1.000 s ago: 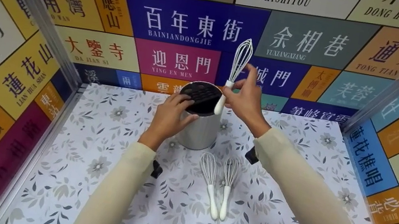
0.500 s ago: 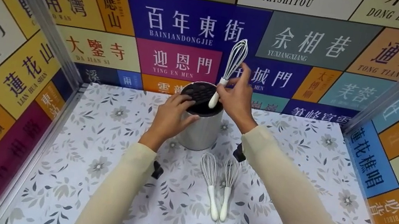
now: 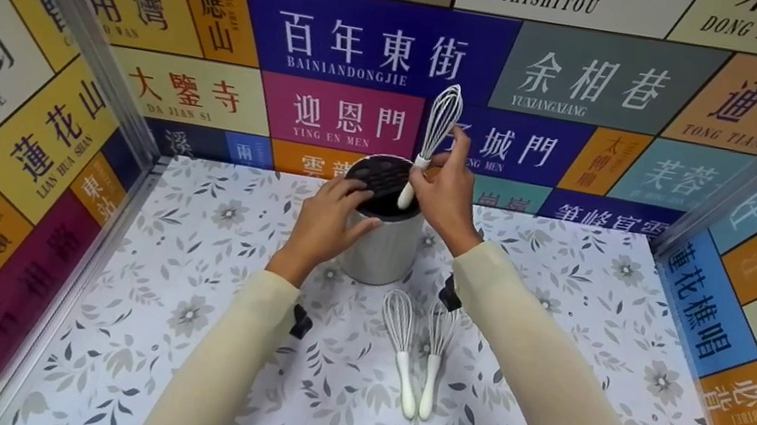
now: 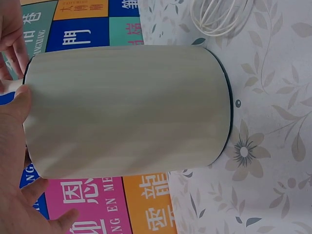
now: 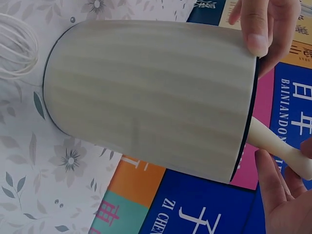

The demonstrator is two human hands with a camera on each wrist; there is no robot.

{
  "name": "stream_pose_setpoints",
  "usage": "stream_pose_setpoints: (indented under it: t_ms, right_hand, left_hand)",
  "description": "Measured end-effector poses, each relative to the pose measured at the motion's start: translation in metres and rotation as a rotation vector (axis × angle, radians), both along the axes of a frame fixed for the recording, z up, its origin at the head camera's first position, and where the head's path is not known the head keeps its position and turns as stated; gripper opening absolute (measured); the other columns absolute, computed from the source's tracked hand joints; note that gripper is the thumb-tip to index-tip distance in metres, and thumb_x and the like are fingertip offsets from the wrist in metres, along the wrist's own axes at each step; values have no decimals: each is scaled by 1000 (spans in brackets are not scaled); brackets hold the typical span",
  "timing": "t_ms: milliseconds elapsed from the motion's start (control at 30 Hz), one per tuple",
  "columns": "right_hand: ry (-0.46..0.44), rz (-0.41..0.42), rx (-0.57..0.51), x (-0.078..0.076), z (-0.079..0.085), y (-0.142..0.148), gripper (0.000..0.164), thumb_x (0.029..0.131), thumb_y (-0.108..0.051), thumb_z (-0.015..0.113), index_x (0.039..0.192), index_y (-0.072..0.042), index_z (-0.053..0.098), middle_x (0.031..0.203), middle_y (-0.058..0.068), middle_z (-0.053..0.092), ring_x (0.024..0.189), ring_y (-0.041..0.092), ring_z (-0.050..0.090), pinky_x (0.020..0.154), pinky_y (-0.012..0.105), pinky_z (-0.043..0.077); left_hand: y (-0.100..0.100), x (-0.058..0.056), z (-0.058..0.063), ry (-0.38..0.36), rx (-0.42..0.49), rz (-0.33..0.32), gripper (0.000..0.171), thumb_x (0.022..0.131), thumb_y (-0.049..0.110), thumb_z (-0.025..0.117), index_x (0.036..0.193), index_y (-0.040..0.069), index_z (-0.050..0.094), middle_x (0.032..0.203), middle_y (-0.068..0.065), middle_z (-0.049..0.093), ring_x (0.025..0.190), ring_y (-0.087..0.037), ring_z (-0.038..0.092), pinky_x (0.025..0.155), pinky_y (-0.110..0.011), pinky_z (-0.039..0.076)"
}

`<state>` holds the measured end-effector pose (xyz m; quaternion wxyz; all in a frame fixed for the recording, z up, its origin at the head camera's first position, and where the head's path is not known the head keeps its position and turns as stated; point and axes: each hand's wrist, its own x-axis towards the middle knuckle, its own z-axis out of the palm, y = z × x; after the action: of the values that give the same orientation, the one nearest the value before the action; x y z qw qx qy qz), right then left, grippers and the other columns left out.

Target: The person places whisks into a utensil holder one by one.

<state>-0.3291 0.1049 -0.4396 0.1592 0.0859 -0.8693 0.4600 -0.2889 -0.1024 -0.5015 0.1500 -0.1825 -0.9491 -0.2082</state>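
The light grey cylindrical utensil holder (image 3: pixel 380 251) stands upright on the table, with a dark slotted insert showing in its opening. My left hand (image 3: pixel 327 223) rests on its left rim, thumb at the near edge and fingers spread over the opening. My right hand (image 3: pixel 448 193) pinches a whisk (image 3: pixel 441 120) near the top of its white handle, wires up. The handle's lower end is over or in the holder's opening; in the right wrist view the handle (image 5: pixel 270 139) slants behind the dark rim. Two similar whisks, a left one (image 3: pixel 406 384) and a right one (image 3: pixel 429 388), lie in front.
White floral cloth (image 3: pixel 172 362) covers the table. A back wall (image 3: pixel 376 37) of coloured sign panels rises close behind the holder. Side panels with clear edge strips bound the left and right.
My right hand has brought the whisk left, then slightly down, so its handle end moved from beside the holder's right rim to the opening. The left hand has stayed on the rim.
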Motion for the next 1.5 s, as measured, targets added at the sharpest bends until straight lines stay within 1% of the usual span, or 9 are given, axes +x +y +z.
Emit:
stream_pose_setpoints:
  t_ms: [233,433,600,733,867,1067,1267,1500]
  right_hand:
    - [-15,13,17,-3,-5,5,80,93,-13,67,159,-17,21,107,10,65,91,21,70,81,40,57]
    - [-23,-9,19,-3,-8,8,85,89,-9,68,159,-15,21,101,9,66,89,22,69,79,40,55]
    - [-44,-26,33,-4,-10,11,86,88,-9,69,159,-16,20,99,9,67,89,22,69,79,39,56]
    - [-39,-23,29,-4,-11,13,85,89,-9,70,158,-17,20,100,10,68,91,22,71,80,39,58]
    - [-33,-13,21,-4,-11,13,85,89,-10,70,158,-20,21,97,9,69,89,22,71,80,40,58]
    - [-51,-26,29,-4,-12,14,88,89,-19,74,158,-24,20,96,7,68,88,21,71,78,40,58]
    - [-70,-37,33,-6,-13,14,87,90,-21,74,159,-24,20,100,8,68,91,22,72,82,41,59]
    - [-83,-32,17,-5,-10,16,85,88,-23,75,158,-22,25,102,9,66,91,22,70,81,41,59]
  left_hand:
    - [0,-2,0,-1,-7,1,58,98,57,59,141,17,63,147,-3,57,147,-28,42,116,-53,41]
    - [0,-1,1,-5,-1,2,58,98,56,60,141,17,63,147,-4,57,147,-29,41,115,-56,41]
    - [0,-1,0,10,3,-3,58,98,57,60,140,17,63,147,-4,57,147,-29,42,114,-55,42]
    - [-1,-1,0,12,2,-1,58,98,57,59,140,19,63,147,-3,57,147,-28,42,112,-56,44]
    - [-1,0,0,-16,5,7,58,98,58,59,142,20,62,148,-2,56,148,-27,40,113,-57,43]
    - [-1,0,0,-32,9,12,59,97,57,60,143,20,61,149,-2,55,149,-28,39,114,-59,41]
    - [-1,0,1,-37,4,14,59,98,58,59,143,20,61,150,-2,54,149,-28,38,113,-60,41]
    - [-1,0,1,-34,12,9,59,98,57,59,143,20,61,150,-3,55,149,-30,39,115,-60,40]
